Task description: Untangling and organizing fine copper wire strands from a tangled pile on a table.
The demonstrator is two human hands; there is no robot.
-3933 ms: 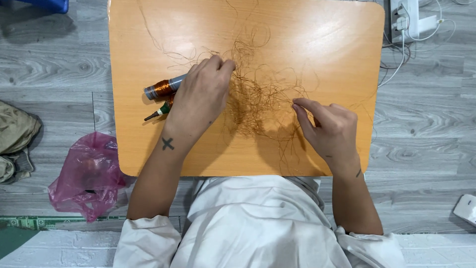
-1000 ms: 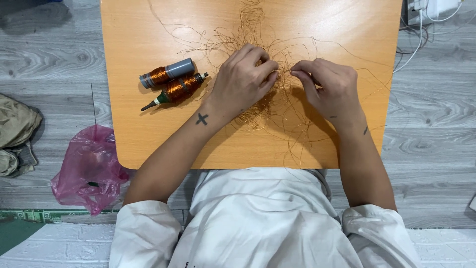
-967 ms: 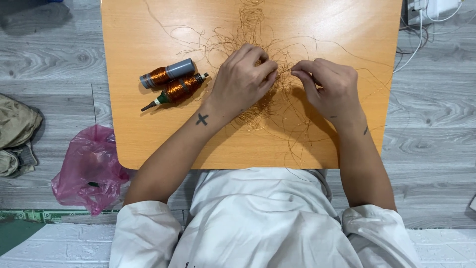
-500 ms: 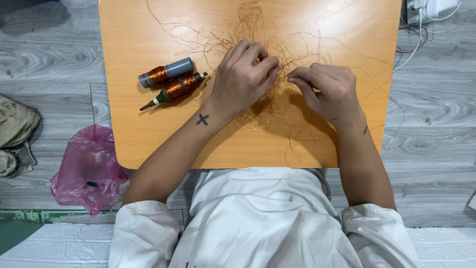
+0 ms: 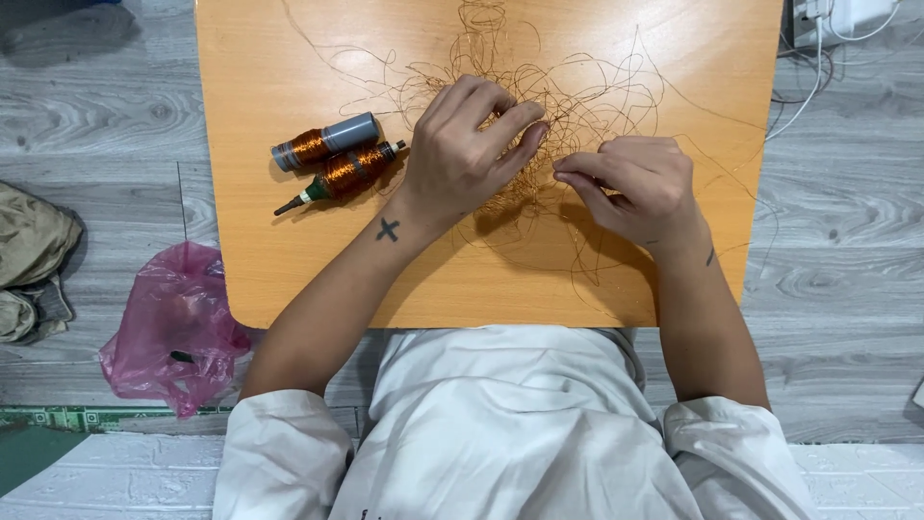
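A tangled mass of thin copper-coloured wire (image 5: 577,91) lies spread over the middle of a small orange wooden table (image 5: 260,270). My left hand (image 5: 467,149) rests on the tangle with its fingers curled and pinching strands. My right hand (image 5: 635,188) is just to the right, thumb and fingers pinched on a strand at the tangle's edge. Left of my left hand lie two spools wound with copper wire: a grey one (image 5: 322,142) and a green-tipped one (image 5: 342,173).
A pink plastic bag (image 5: 173,327) lies on the grey wood-look floor by the table's left front corner. Olive cloth (image 5: 34,255) sits at the far left. A white power strip with cables (image 5: 833,19) is at the top right.
Both hands have come together at the middle of the tangle since the earliest frame. In the last second my right hand has drawn slightly rightward, away from the left.
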